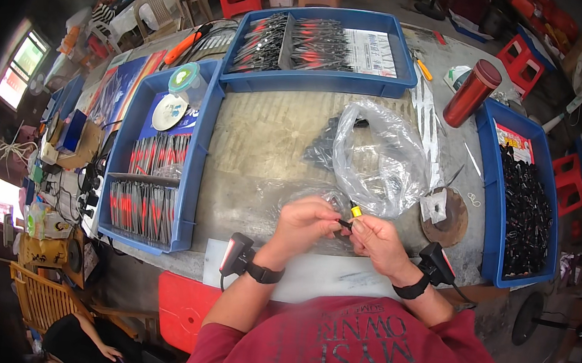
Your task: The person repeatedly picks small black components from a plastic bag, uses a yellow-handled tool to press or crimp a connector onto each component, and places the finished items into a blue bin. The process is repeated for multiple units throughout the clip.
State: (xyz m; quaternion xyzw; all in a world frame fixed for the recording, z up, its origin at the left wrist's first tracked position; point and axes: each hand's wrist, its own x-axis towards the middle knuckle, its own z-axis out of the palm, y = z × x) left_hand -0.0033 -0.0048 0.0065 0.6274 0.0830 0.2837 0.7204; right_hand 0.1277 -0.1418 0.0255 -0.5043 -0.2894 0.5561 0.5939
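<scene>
Centrally, low in frame: left hand point(307, 220) and right hand point(377, 239) both pinching small black part with yellow tip point(352, 216), long axis roughly left-right between fingertips, clear plastic bag point(378, 159) just above.

Dark red short-sleeved shirt point(357, 358), black wristbands with small black devices point(236, 254) on both wrists.
</scene>
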